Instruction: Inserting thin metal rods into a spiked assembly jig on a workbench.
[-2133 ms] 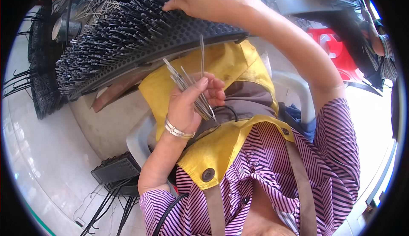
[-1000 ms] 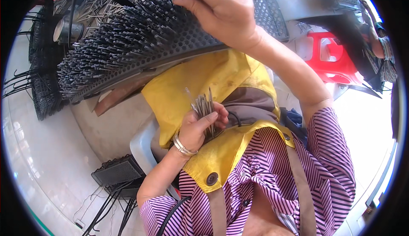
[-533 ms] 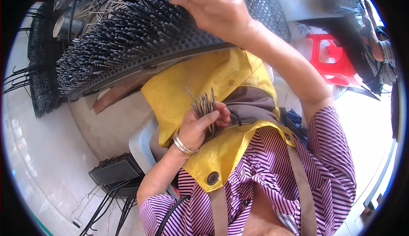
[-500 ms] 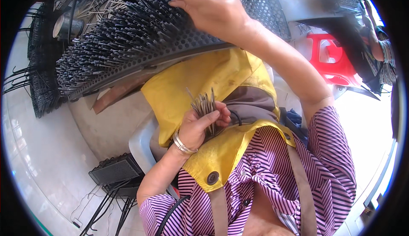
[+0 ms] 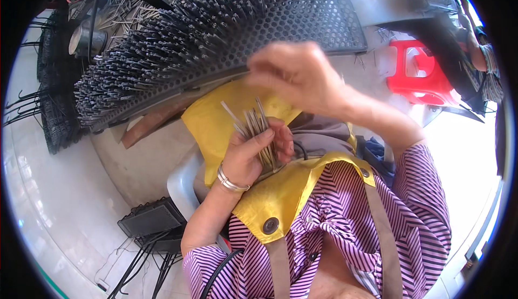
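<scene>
A bundle of thin metal rods (image 5: 252, 129) stands up out of my left hand (image 5: 245, 159), which is closed around it over my lap. My right hand (image 5: 302, 78) is in the air between the bundle and a black perforated rack (image 5: 337, 24). Its fingers are smeared by motion, and whether anything is in them cannot be seen. Dense rows of slim dark metal pieces (image 5: 156, 56) stand upright in the rack's holes. Toward the rack's right end and near edge, bare holes show.
Loose metal rods (image 5: 140, 2) lie heaped behind the rack, beside a metal can (image 5: 89, 37). A red plastic stool (image 5: 421, 72) stands at the right, near another person's arm (image 5: 477, 59). Black mesh racks (image 5: 151, 218) stand at the lower left. A yellow apron (image 5: 210, 115) covers my lap.
My right hand has come down from over the rack toward me, nearer the bundle. The left hand keeps hold of the rods, which are fanned out a little more.
</scene>
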`<state>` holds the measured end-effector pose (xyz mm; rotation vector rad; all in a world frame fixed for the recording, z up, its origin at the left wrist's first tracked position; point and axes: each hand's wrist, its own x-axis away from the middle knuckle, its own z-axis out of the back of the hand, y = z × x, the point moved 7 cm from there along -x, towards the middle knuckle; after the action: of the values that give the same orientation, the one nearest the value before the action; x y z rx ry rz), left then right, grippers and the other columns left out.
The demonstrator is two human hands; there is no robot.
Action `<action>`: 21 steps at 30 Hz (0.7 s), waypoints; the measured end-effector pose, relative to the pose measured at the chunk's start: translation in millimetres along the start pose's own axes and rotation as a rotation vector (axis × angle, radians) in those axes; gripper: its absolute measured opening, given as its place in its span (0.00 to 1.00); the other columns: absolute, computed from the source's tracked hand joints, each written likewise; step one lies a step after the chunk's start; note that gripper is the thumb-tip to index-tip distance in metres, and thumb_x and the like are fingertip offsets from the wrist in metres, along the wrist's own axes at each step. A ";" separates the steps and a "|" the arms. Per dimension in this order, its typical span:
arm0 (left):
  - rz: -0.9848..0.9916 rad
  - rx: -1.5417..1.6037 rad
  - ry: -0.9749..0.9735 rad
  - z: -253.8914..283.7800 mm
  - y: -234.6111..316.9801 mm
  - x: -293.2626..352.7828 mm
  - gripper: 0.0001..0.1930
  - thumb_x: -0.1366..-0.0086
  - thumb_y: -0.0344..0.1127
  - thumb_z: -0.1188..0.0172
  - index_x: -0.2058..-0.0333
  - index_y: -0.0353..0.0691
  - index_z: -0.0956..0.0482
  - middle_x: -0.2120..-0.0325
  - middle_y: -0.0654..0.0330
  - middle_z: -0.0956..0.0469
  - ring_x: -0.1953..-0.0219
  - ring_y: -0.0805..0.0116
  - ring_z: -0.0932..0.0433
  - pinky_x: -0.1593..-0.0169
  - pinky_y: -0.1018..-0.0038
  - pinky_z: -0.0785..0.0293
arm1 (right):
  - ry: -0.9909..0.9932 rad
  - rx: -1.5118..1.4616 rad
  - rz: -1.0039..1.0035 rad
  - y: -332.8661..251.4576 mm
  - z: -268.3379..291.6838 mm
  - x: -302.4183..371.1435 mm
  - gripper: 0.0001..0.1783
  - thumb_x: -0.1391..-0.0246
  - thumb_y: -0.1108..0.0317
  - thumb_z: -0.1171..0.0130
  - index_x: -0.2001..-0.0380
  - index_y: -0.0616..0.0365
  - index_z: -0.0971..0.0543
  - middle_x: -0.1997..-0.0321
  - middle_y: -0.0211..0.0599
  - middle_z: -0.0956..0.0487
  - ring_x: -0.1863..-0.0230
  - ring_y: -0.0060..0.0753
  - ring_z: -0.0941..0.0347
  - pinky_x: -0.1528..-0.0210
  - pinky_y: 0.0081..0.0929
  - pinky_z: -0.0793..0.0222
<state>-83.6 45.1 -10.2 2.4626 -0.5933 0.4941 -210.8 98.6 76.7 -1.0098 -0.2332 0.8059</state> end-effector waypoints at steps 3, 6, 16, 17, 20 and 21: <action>0.011 -0.038 -0.062 -8.7 5.2 -5.7 0.13 0.41 0.34 0.49 0.60 0.33 0.30 0.71 0.53 0.26 0.71 0.65 0.25 0.71 0.74 0.28 | -0.183 -0.403 -0.354 14.2 -20.4 26.4 0.10 0.53 0.70 0.42 0.68 0.65 0.25 0.77 0.33 0.23 0.75 0.18 0.28 0.75 0.18 0.32; 0.028 -0.072 -0.116 -16.9 4.1 -7.5 0.13 0.40 0.35 0.50 0.60 0.31 0.30 0.72 0.52 0.26 0.72 0.63 0.25 0.74 0.75 0.29 | -0.200 -0.610 -0.508 18.2 -26.0 40.6 0.10 0.53 0.70 0.42 0.70 0.66 0.25 0.79 0.33 0.24 0.78 0.17 0.29 0.77 0.18 0.33; -0.018 -0.208 0.128 -14.7 4.9 -8.8 0.13 0.41 0.32 0.48 0.60 0.29 0.29 0.73 0.51 0.24 0.73 0.66 0.24 0.73 0.75 0.29 | -0.052 -0.766 -0.504 40.5 -5.8 46.2 0.06 0.55 0.76 0.41 0.72 0.65 0.25 0.76 0.32 0.23 0.73 0.18 0.28 0.71 0.15 0.32; -0.015 -0.211 0.129 -15.7 4.6 -8.8 0.13 0.41 0.32 0.48 0.60 0.29 0.29 0.73 0.51 0.24 0.73 0.66 0.24 0.73 0.75 0.29 | -0.098 -0.723 -0.531 39.4 -5.2 46.5 0.07 0.56 0.76 0.40 0.71 0.66 0.26 0.76 0.33 0.23 0.73 0.18 0.28 0.70 0.16 0.32; -0.011 -0.201 0.159 -17.9 2.4 -10.6 0.11 0.41 0.32 0.47 0.63 0.29 0.29 0.75 0.52 0.24 0.76 0.66 0.25 0.76 0.77 0.30 | -0.113 -0.782 -0.626 46.5 -7.8 50.7 0.10 0.57 0.77 0.40 0.69 0.67 0.26 0.74 0.33 0.23 0.73 0.19 0.28 0.69 0.17 0.31; -0.060 -0.210 0.177 -18.0 4.6 -11.2 0.10 0.41 0.32 0.47 0.65 0.29 0.29 0.76 0.52 0.25 0.77 0.67 0.25 0.78 0.78 0.31 | -0.084 -0.884 -0.693 51.6 -10.5 53.8 0.11 0.58 0.77 0.40 0.68 0.67 0.27 0.73 0.34 0.24 0.73 0.20 0.28 0.68 0.17 0.31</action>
<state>-99.2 55.7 0.6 2.2041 -0.4724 0.5876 -193.3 143.5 18.9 -1.5775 -1.0104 0.0694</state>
